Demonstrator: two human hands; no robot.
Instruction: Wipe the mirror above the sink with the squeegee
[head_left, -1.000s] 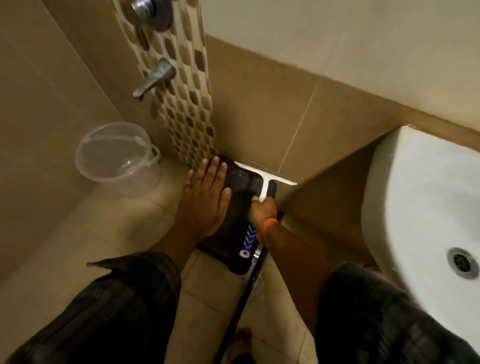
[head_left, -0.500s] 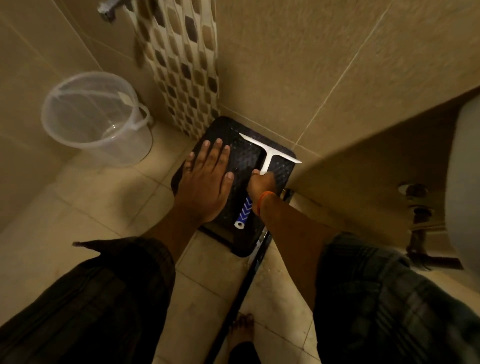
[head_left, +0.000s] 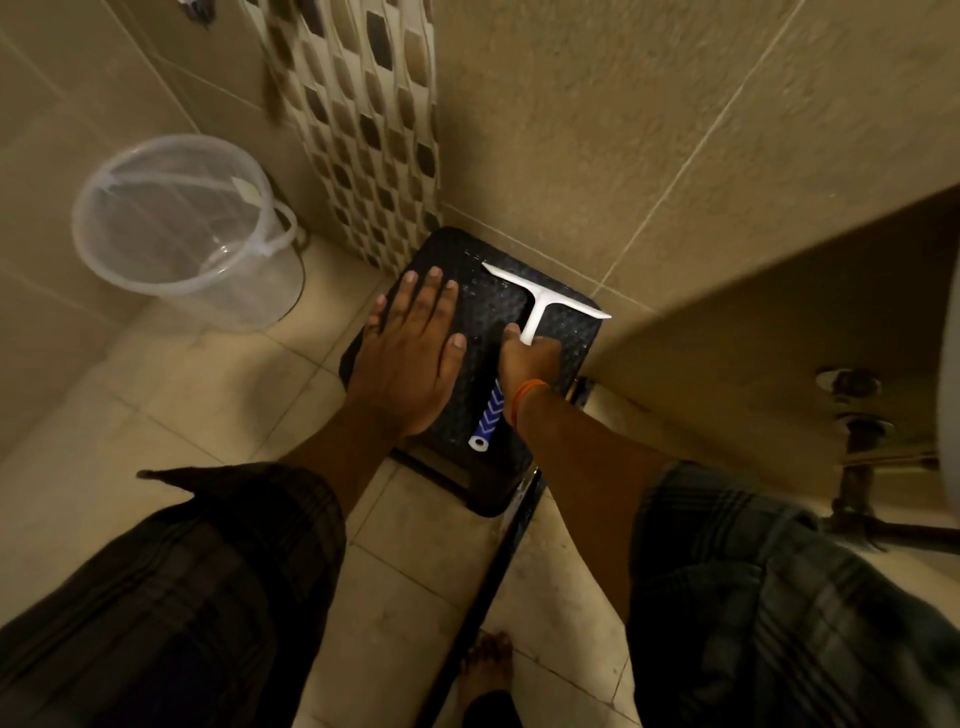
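A white squeegee (head_left: 540, 299) with a blue-and-white handle lies on a black textured stool (head_left: 483, 312) in the corner of the tiled floor. My right hand (head_left: 527, 361), with an orange band at the wrist, is closed around the middle of the squeegee's handle. My left hand (head_left: 410, 353) rests flat on the stool's top, fingers spread, just left of the squeegee. The mirror is out of view; only the sink's white edge (head_left: 951, 415) shows at the far right.
A clear plastic bucket (head_left: 187, 228) stands on the floor to the left of the stool. Drain pipes (head_left: 857, 452) run under the sink at right. A dark pole (head_left: 478, 597) lies along the floor toward my bare foot (head_left: 485, 670). Tiled walls close the corner.
The view has tilted down and left: the sink basin slid out of frame and the bucket came closer to centre. Both hands stay on the stool, right one on the squeegee handle.
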